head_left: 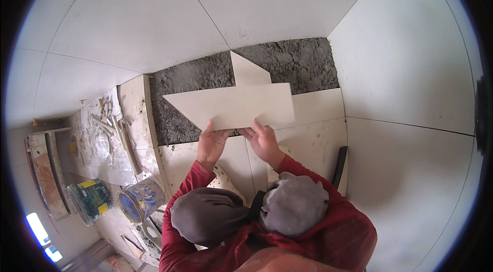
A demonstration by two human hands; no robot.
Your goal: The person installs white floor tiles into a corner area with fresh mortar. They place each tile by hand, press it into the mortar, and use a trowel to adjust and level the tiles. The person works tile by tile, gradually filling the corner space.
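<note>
A cut white tile (228, 105) with a slanted left end is held by its near edge in both hands, over a bed of rough grey mortar (303, 64). My left hand (212, 143) grips it left of centre, thumb on top. My right hand (262, 141) grips it farther right, also thumb on top. A smaller pointed piece of white tile (249, 66) lies on the mortar just beyond, its near end meeting or under the held one. Laid white floor tiles (318, 105) border the mortar on the right and near side.
Large white tiled walls (405, 51) enclose the back and right. A dark bar (339, 166) lies near the right wall. Left are tile offcuts and debris (105, 125), a blue-stained bucket (138, 197), a green bucket (90, 197) and a long board (43, 169) against the wall.
</note>
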